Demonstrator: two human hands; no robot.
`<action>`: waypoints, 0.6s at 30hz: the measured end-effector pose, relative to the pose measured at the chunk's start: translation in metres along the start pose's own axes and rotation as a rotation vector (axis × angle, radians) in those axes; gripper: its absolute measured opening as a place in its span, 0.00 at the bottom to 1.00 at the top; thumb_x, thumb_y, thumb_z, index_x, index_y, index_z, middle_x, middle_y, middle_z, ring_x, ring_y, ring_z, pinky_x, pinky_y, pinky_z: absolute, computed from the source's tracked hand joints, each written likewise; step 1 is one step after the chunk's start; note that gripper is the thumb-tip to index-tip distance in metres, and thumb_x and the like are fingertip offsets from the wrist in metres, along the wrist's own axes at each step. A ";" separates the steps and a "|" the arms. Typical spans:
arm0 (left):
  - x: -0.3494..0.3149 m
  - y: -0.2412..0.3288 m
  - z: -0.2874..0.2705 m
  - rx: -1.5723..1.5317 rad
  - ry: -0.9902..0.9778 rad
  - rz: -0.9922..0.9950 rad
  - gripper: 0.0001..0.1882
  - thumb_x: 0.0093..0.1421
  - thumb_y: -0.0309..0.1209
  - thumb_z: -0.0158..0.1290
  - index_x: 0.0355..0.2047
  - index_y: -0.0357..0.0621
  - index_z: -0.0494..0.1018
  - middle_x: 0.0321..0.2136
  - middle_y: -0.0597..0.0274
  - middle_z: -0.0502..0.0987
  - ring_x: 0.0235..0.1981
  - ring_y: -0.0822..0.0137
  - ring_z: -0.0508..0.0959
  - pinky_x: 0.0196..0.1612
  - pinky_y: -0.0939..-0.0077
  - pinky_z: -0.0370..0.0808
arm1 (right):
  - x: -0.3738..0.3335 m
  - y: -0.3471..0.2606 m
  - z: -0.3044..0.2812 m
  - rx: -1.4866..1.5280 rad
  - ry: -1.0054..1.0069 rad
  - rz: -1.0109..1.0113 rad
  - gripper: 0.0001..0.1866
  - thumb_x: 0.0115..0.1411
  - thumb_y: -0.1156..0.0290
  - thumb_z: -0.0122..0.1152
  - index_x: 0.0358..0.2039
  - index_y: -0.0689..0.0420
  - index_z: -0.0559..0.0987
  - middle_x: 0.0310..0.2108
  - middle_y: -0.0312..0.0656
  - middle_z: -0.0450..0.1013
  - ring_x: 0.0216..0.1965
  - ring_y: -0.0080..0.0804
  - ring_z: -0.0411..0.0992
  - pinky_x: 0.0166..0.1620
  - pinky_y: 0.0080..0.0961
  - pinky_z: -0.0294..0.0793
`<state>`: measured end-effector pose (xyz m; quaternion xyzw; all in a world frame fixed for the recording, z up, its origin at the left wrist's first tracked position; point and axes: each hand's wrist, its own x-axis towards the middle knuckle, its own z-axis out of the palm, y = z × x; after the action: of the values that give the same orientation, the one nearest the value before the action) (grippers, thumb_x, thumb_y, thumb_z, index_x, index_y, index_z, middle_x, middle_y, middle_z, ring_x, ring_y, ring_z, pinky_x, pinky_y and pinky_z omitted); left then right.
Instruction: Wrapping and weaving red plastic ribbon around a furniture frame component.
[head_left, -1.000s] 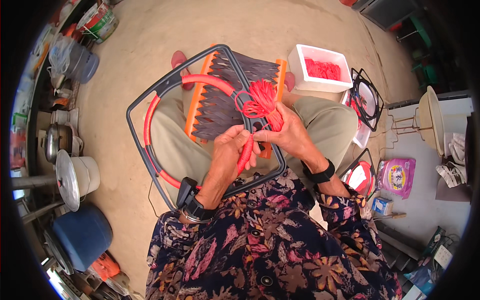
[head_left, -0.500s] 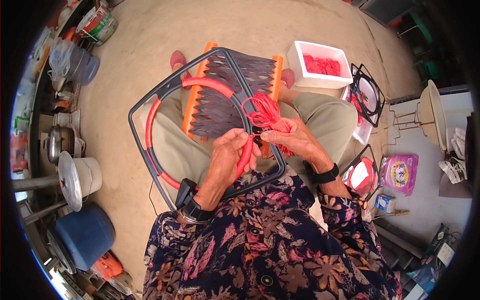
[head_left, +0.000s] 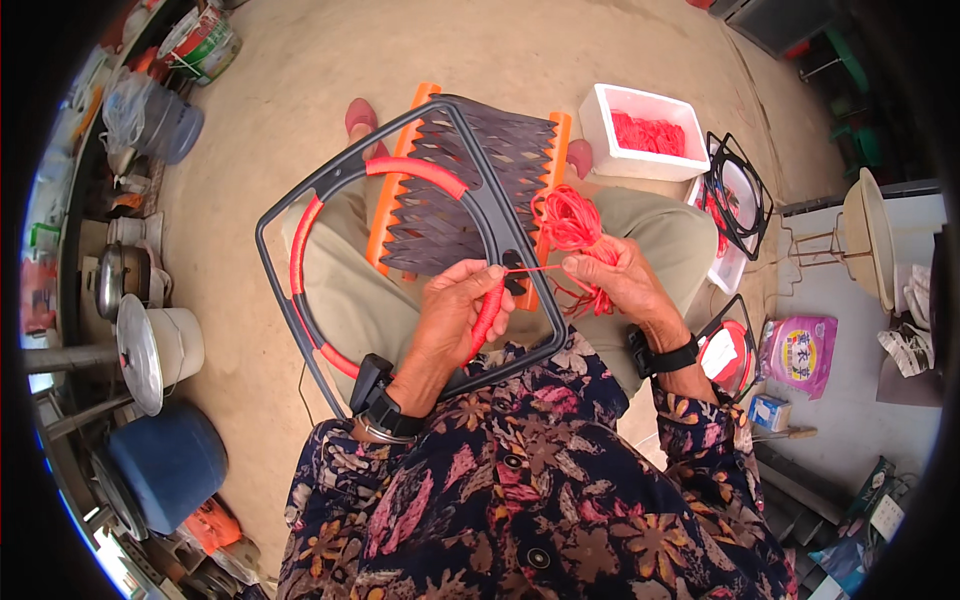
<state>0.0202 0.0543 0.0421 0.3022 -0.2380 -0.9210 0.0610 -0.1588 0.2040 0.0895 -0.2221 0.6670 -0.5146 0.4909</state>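
A black frame (head_left: 484, 200) with a ring inside it leans across my lap, tilted. Red cord is wound round parts of the ring, such as the upper wrapped stretch (head_left: 415, 171). My left hand (head_left: 455, 312) grips the ring at its right side, thumb on the top of a red winding (head_left: 487, 318). In my right hand (head_left: 622, 280) is a looped bundle of red cord (head_left: 571, 218), with loose ends hanging below. A thin strand (head_left: 535, 269) runs taut between the two hands.
A seat of black webbing with orange side bars (head_left: 556, 170) stands before me. Ahead to the right is a white foam box (head_left: 598, 130) holding red cord. More black frames (head_left: 741, 190) lie right. At the left are a white bucket (head_left: 180, 345) and a blue drum (head_left: 168, 465).
My right hand has moved right with the cord bundle, away from the ring. The strand between the hands has become longer and straight. My left hand stays on the ring.
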 end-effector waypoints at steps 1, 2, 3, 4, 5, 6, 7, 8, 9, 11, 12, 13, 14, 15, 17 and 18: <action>0.000 -0.001 0.000 0.025 0.048 0.004 0.07 0.63 0.28 0.51 0.35 0.36 0.70 0.20 0.51 0.76 0.12 0.64 0.73 0.12 0.77 0.68 | 0.004 -0.008 -0.001 -0.172 0.029 -0.027 0.13 0.59 0.63 0.63 0.35 0.60 0.74 0.26 0.27 0.69 0.27 0.14 0.63 0.30 0.16 0.64; -0.001 -0.001 0.002 0.023 0.050 0.010 0.07 0.63 0.28 0.51 0.35 0.36 0.70 0.20 0.51 0.76 0.12 0.64 0.73 0.12 0.77 0.68 | 0.008 -0.017 -0.003 -0.343 0.058 -0.054 0.14 0.60 0.62 0.62 0.36 0.60 0.72 0.27 0.30 0.70 0.27 0.18 0.64 0.31 0.20 0.65; -0.002 -0.002 0.006 0.098 0.115 -0.037 0.08 0.64 0.29 0.50 0.36 0.35 0.71 0.20 0.52 0.76 0.12 0.65 0.72 0.12 0.77 0.68 | 0.012 -0.024 -0.005 -0.346 0.054 -0.057 0.14 0.60 0.62 0.62 0.36 0.60 0.72 0.27 0.30 0.70 0.27 0.18 0.64 0.31 0.20 0.65; -0.003 -0.002 0.009 0.173 0.180 -0.085 0.09 0.64 0.29 0.49 0.37 0.34 0.71 0.20 0.53 0.76 0.12 0.67 0.72 0.12 0.77 0.67 | 0.017 -0.032 -0.007 -0.540 0.141 -0.194 0.16 0.60 0.61 0.61 0.37 0.60 0.70 0.27 0.36 0.70 0.27 0.24 0.65 0.32 0.24 0.66; -0.003 0.000 0.009 0.170 0.182 -0.081 0.09 0.64 0.29 0.49 0.37 0.34 0.71 0.20 0.53 0.76 0.12 0.67 0.72 0.12 0.77 0.67 | 0.020 -0.041 -0.008 -0.733 0.228 -0.332 0.18 0.60 0.59 0.60 0.38 0.60 0.67 0.27 0.41 0.70 0.27 0.30 0.65 0.33 0.28 0.67; -0.003 0.001 0.008 0.193 0.177 -0.100 0.10 0.65 0.30 0.48 0.37 0.33 0.72 0.19 0.54 0.75 0.11 0.68 0.71 0.12 0.78 0.67 | 0.022 -0.061 -0.004 -0.736 0.196 -0.184 0.19 0.59 0.59 0.59 0.39 0.60 0.65 0.30 0.51 0.69 0.30 0.44 0.68 0.35 0.36 0.68; -0.003 0.002 0.008 0.216 0.169 -0.124 0.10 0.65 0.30 0.47 0.38 0.33 0.72 0.18 0.55 0.75 0.10 0.69 0.71 0.12 0.78 0.66 | 0.025 -0.074 0.000 -0.737 0.192 -0.184 0.19 0.59 0.59 0.59 0.39 0.60 0.65 0.30 0.51 0.69 0.30 0.44 0.68 0.35 0.36 0.68; -0.002 0.002 0.007 0.212 0.172 -0.122 0.10 0.65 0.30 0.47 0.38 0.33 0.72 0.18 0.55 0.75 0.10 0.69 0.71 0.12 0.78 0.66 | 0.030 -0.085 0.005 -0.851 0.151 -0.289 0.18 0.58 0.60 0.58 0.39 0.60 0.65 0.30 0.52 0.70 0.32 0.47 0.69 0.36 0.38 0.68; -0.001 0.003 0.006 0.228 0.153 -0.138 0.11 0.66 0.30 0.47 0.36 0.33 0.72 0.17 0.57 0.74 0.10 0.70 0.69 0.12 0.79 0.65 | 0.035 -0.096 0.013 -0.963 0.105 -0.398 0.18 0.57 0.62 0.58 0.40 0.59 0.65 0.31 0.54 0.70 0.33 0.51 0.70 0.38 0.39 0.68; -0.001 0.004 0.009 0.257 0.133 -0.131 0.11 0.66 0.31 0.46 0.35 0.33 0.72 0.16 0.60 0.73 0.09 0.72 0.68 0.11 0.80 0.63 | 0.042 -0.110 0.027 -0.919 0.047 -0.373 0.16 0.57 0.66 0.56 0.41 0.60 0.67 0.34 0.54 0.72 0.38 0.54 0.70 0.40 0.41 0.68; -0.001 0.000 0.010 0.326 0.145 -0.046 0.11 0.66 0.31 0.47 0.33 0.34 0.72 0.15 0.62 0.72 0.09 0.73 0.67 0.11 0.81 0.61 | 0.050 -0.110 0.031 -0.943 -0.004 -0.574 0.15 0.57 0.67 0.55 0.42 0.59 0.68 0.35 0.52 0.73 0.38 0.53 0.70 0.41 0.41 0.68; -0.002 -0.003 0.012 0.396 0.158 0.040 0.11 0.66 0.32 0.47 0.32 0.35 0.72 0.14 0.64 0.71 0.09 0.75 0.66 0.11 0.82 0.59 | 0.059 -0.112 0.035 -0.960 -0.056 -0.776 0.15 0.57 0.69 0.54 0.44 0.59 0.69 0.36 0.50 0.73 0.39 0.52 0.70 0.42 0.41 0.69; -0.002 -0.004 0.015 0.424 0.179 0.113 0.12 0.66 0.32 0.47 0.29 0.37 0.72 0.13 0.66 0.70 0.10 0.77 0.64 0.11 0.84 0.56 | 0.066 -0.115 0.041 -0.995 -0.067 -0.876 0.15 0.57 0.71 0.54 0.45 0.58 0.72 0.37 0.46 0.74 0.41 0.50 0.70 0.43 0.42 0.69; -0.001 -0.003 0.014 0.421 0.184 0.120 0.12 0.66 0.32 0.47 0.29 0.37 0.72 0.13 0.66 0.70 0.10 0.77 0.64 0.11 0.84 0.56 | 0.071 -0.116 0.048 -0.995 -0.073 -0.882 0.15 0.57 0.71 0.54 0.45 0.58 0.72 0.37 0.46 0.74 0.41 0.50 0.70 0.43 0.42 0.69; 0.005 -0.002 0.009 0.631 0.217 0.312 0.13 0.65 0.32 0.49 0.25 0.39 0.73 0.12 0.68 0.69 0.11 0.79 0.65 0.13 0.82 0.58 | 0.079 -0.119 0.063 -1.058 -0.097 -0.918 0.13 0.55 0.73 0.58 0.42 0.57 0.73 0.37 0.44 0.73 0.40 0.45 0.70 0.45 0.37 0.66; 0.011 -0.006 0.001 0.625 0.229 0.319 0.13 0.65 0.32 0.49 0.25 0.39 0.73 0.12 0.68 0.69 0.11 0.79 0.65 0.13 0.82 0.58 | 0.078 -0.121 0.075 -1.115 -0.102 -0.837 0.11 0.52 0.75 0.58 0.38 0.56 0.74 0.35 0.43 0.73 0.39 0.44 0.70 0.44 0.36 0.65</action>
<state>0.0113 0.0569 0.0344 0.3665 -0.5434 -0.7430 0.1351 -0.1508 0.0610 0.1665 -0.7030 0.6661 -0.2304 0.0949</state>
